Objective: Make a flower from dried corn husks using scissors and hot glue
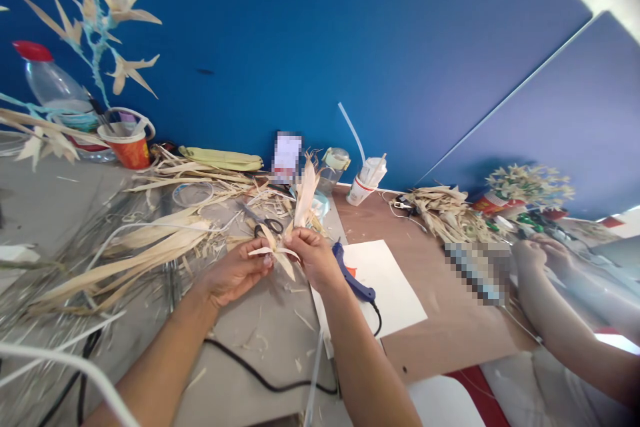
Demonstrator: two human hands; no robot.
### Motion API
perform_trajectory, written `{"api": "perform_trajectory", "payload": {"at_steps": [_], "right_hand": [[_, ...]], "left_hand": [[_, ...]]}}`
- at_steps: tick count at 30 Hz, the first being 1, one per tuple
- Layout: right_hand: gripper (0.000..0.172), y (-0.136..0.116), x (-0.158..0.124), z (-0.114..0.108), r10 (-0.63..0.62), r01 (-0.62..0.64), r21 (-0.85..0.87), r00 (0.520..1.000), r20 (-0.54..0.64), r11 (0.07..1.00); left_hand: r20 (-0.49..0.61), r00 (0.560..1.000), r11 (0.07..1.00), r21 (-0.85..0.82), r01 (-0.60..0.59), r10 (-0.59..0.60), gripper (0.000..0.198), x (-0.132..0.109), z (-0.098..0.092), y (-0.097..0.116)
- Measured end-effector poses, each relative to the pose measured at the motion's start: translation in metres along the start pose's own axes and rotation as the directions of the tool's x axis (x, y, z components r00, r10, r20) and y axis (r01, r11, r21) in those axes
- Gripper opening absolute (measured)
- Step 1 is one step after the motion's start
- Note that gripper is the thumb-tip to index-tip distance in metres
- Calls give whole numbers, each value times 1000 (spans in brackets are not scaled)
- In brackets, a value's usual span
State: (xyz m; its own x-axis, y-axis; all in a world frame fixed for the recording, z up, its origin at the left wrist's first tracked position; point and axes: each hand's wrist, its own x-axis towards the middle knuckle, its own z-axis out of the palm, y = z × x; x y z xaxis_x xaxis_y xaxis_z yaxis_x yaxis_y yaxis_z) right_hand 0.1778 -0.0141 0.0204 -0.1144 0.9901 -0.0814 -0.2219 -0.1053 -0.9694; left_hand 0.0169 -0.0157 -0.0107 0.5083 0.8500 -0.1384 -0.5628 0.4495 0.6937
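Between my hands is a small flower (278, 254) of pale, dried corn husk with narrow pointed petals spread outward. My left hand (240, 273) pinches it from the left, fingertips at its centre. From the other side, my right hand (315, 255) also has its fingers closed at the flower; part of its grip is hidden. A broad husk piece (307, 193) stands up just behind the right fingers. Scissors (270, 225) with dark handles lie behind the flower. Right of my right wrist, a blue glue gun (353, 275) rests on a white sheet (395, 287).
Loose husks (145, 253) and thin wires cover the left side. A bottle (55, 87), red cup (130, 147) and husk-flower branch (97, 47) stand there. A phone (287, 155) leans at the blue partition. Another person's hands (535, 257) are at right. Black cable (260, 373) crosses in front.
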Motion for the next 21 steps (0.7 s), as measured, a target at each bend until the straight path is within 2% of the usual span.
{"api": "perform_trajectory", "payload": {"at_steps": [8,14,21], "right_hand": [[24,0,-1,3,-101,96,-56,989,-108,994],[25,1,-2,3,-70,63,-90,995,-76,994],[24,2,-1,4,-59,56,-50,997,-55,997]], "left_hand": [[-12,1000,998,66,7,-6,24,0,2,0],[-19,1000,998,64,15,-13,25,1,-1,-1],[-4,1000,998,70,3,-3,22,2,-3,-3]]}}
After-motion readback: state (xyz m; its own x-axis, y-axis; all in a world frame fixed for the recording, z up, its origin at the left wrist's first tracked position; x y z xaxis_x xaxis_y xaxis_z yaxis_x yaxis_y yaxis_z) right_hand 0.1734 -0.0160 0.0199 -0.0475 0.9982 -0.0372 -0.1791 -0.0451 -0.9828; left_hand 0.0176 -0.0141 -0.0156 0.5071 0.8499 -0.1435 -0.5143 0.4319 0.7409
